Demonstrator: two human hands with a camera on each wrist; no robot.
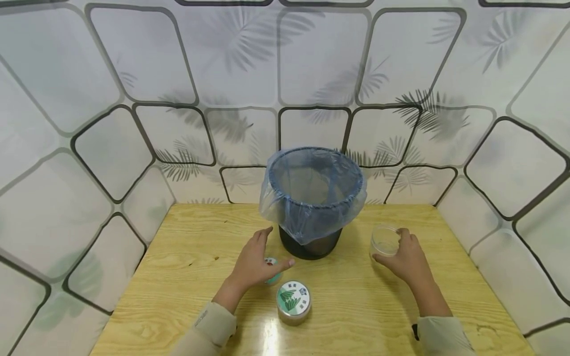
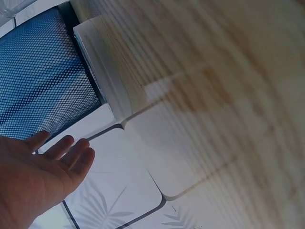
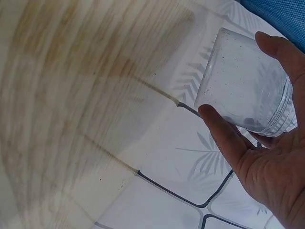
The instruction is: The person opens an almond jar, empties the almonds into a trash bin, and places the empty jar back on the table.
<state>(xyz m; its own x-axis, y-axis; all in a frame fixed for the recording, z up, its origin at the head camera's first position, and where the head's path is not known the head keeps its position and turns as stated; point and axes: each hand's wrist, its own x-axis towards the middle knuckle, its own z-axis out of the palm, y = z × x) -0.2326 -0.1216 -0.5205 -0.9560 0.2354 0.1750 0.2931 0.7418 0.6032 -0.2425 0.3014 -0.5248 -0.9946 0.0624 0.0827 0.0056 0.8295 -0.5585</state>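
Note:
My right hand (image 1: 407,259) grips a clear plastic jar (image 1: 385,241) with no lid on it, to the right of the bin. In the right wrist view, thumb and fingers spread around the sides of the jar (image 3: 243,81). My left hand (image 1: 254,262) is spread open and holds nothing. Partly hidden behind it is a round lid (image 1: 273,277) with a teal and white label. Just right of that hand stands a jar (image 1: 293,301), its white lid printed with green vegetables. The left wrist view has the left hand (image 2: 47,179) with fingers extended.
A black mesh bin (image 1: 311,245) stands at the back middle of the wooden table (image 1: 365,306), lined with a translucent blue bag (image 1: 276,202) folded over its rim. Patterned cloth walls (image 1: 240,133) enclose the back and both sides.

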